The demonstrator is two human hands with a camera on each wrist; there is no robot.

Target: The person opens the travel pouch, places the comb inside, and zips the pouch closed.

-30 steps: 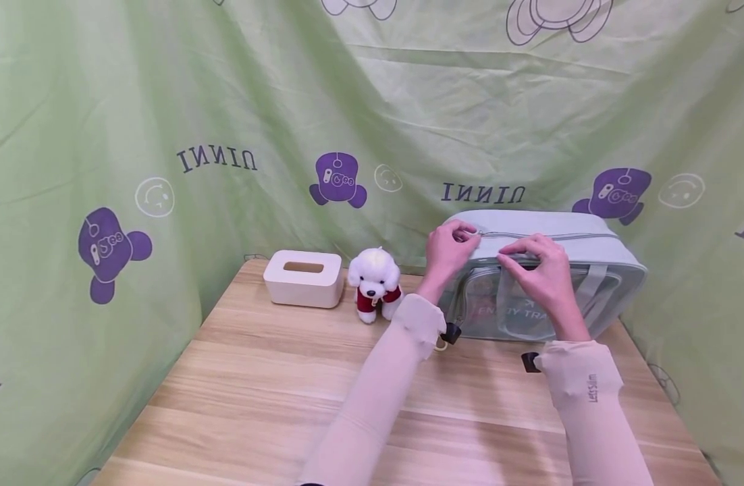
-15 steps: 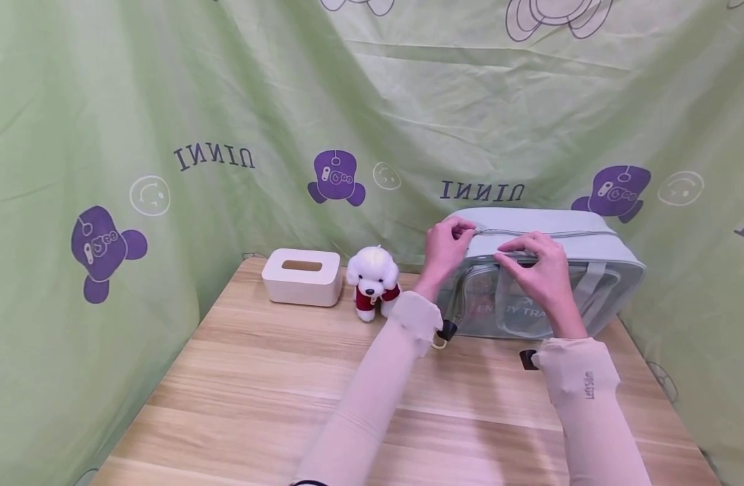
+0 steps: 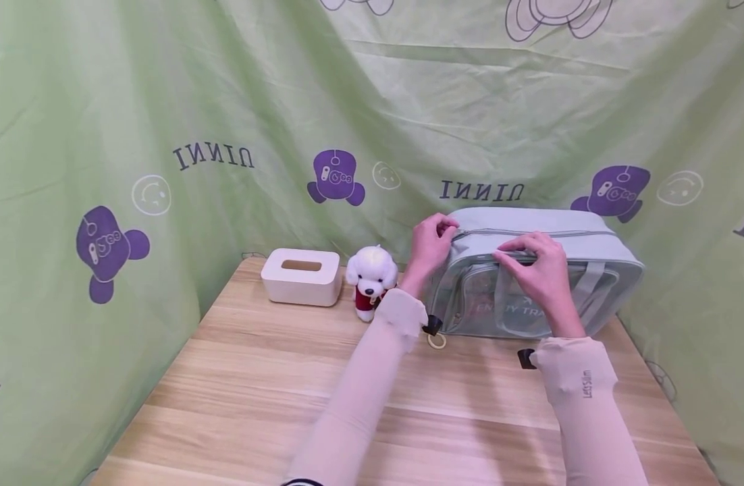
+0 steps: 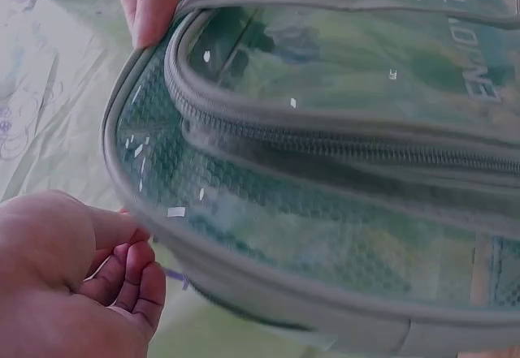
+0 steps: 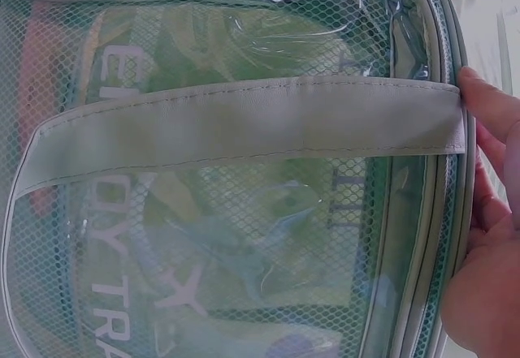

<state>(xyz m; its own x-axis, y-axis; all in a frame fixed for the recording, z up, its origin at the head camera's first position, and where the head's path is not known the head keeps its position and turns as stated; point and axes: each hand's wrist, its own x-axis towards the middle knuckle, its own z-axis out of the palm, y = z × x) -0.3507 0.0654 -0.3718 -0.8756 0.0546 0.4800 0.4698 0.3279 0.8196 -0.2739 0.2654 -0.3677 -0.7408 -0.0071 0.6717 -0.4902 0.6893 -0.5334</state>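
A pale green travel bag point(image 3: 548, 219) with clear mesh-patterned sides stands at the table's back right. My left hand point(image 3: 431, 246) pinches at the left end of its top zipper point(image 3: 542, 233); the zipper pull is hidden by the fingers. In the left wrist view, the left hand point(image 4: 65, 269) has thumb and fingers together at the bag's piped edge. My right hand point(image 3: 541, 273) pinches the top front edge beside the grey strap handle point(image 3: 591, 280). Seen from the right wrist, the right hand point(image 5: 491, 212) grips that edge where the handle point(image 5: 244, 122) meets it.
Left of the bag sit a white plush dog point(image 3: 373, 270) in a red top and a white tissue box point(image 3: 302, 287). A small yellow ring point(image 3: 436, 341) lies near the bag's front left corner. Green printed cloth point(image 3: 256, 202) hangs behind the wooden table point(image 3: 275, 391).
My left hand has slid left along the bag's top, and more of the zipper line shows to its right. The left forearm covers more of the plush dog. The right hand keeps its place.
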